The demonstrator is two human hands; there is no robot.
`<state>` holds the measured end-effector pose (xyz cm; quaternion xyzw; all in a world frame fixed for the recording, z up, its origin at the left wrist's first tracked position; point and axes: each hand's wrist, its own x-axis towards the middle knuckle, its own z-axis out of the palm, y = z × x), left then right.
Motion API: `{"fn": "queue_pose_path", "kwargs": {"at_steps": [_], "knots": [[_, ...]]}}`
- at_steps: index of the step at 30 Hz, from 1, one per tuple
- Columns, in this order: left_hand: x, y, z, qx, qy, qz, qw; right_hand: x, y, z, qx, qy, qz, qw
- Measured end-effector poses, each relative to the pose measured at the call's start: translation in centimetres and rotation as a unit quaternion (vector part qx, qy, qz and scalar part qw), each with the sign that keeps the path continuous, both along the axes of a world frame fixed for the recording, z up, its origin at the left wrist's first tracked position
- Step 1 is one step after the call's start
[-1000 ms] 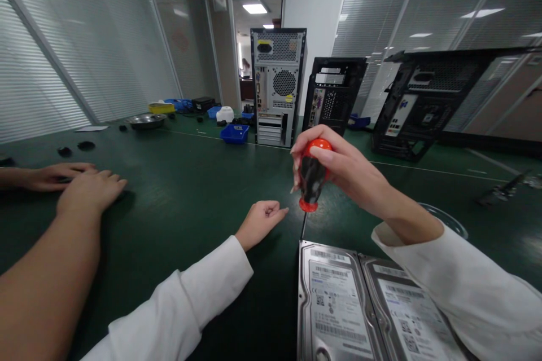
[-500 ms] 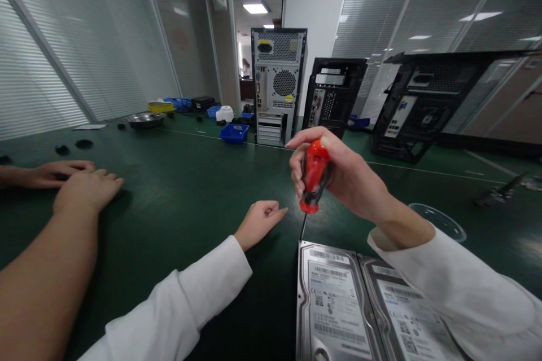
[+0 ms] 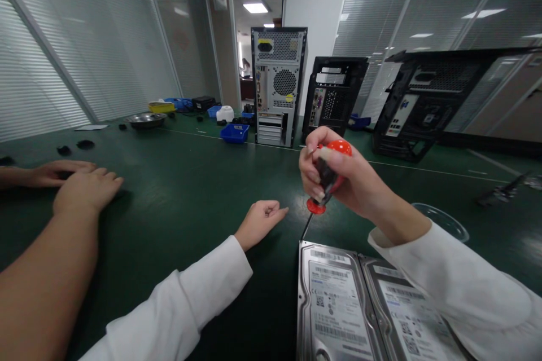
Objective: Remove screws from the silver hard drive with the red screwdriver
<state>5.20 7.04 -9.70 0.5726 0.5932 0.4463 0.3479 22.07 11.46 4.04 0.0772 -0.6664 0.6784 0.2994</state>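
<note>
In the head view, my right hand [image 3: 339, 172] is wrapped round a red and black screwdriver [image 3: 325, 183]. Its thin shaft slants down to the left, with the tip at the upper left corner of a silver hard drive [image 3: 334, 299]. A second hard drive [image 3: 406, 304] lies against the first one's right side, partly hidden under my right sleeve. On the green table my left hand [image 3: 260, 223] rests to the left of the drives, its fingers curled in and thumb stretched out. Nothing shows in it, and it touches neither drive.
Another person's hands [image 3: 87, 189] rest on the table at the left. Computer cases stand at the back: a grey tower [image 3: 279, 87], a black case [image 3: 336, 93] and a tilted one [image 3: 423, 107]. A clear round dish [image 3: 442, 220] lies at right; a blue tray [image 3: 234, 133] is farther back.
The screwdriver's handle has tipped to the right, and my right hand has turned and regripped it. The shaft's tip stays at the drive's corner. My left hand has not moved.
</note>
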Motion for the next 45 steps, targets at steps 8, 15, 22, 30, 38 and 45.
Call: {"fn": "queue_pose_path", "kwargs": {"at_steps": [8,15,22,30,38,45], "knots": [[-0.19,0.17,-0.19,-0.005,-0.009,-0.005,1.000,0.37,-0.21,0.43,0.021,-0.045,0.028,0.998],[-0.08,0.20,-0.08,-0.002,-0.006,-0.002,1.000,-0.23,0.10,-0.19,-0.008,-0.007,0.049,0.999],[0.03,0.00,0.13,-0.007,-0.010,-0.001,1.000,0.37,0.10,-0.06,-0.012,-0.015,0.037,0.999],[-0.28,0.25,-0.47,-0.004,-0.011,-0.003,1.000,-0.10,0.04,-0.25,0.005,-0.018,0.045,0.999],[-0.10,0.06,-0.07,-0.005,-0.008,-0.004,1.000,-0.14,-0.47,-0.15,0.009,-0.023,0.024,0.999],[-0.26,0.02,-0.34,-0.003,-0.005,-0.001,1.000,0.19,-0.26,0.05,0.016,-0.043,0.039,0.998]]}}
